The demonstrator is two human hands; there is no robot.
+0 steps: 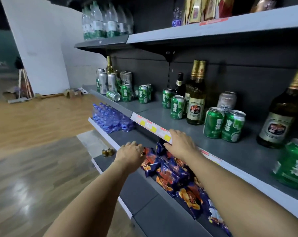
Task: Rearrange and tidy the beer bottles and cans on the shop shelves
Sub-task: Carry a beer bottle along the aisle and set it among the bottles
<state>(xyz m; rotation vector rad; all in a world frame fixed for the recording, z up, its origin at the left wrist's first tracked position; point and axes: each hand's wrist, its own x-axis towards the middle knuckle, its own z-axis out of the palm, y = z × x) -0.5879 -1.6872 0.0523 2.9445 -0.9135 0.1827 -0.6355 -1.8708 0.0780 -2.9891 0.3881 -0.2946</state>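
Observation:
Green beer cans and brown beer bottles stand scattered along the grey middle shelf. One green can lies on its side at the far left, beside tall silver cans. A large bottle stands at the right, with another green can in front of it. My right hand rests on the shelf's front edge, fingers straight, holding nothing. My left hand is lower, over the snack shelf, with fingers bent down; whether it holds anything is hidden.
Blue snack bags fill the lower shelf. Blue water bottles sit further left on that shelf. Two small cans stand on the bottom shelf. Clear water bottles and boxes occupy the top shelf. Wooden floor lies to the left.

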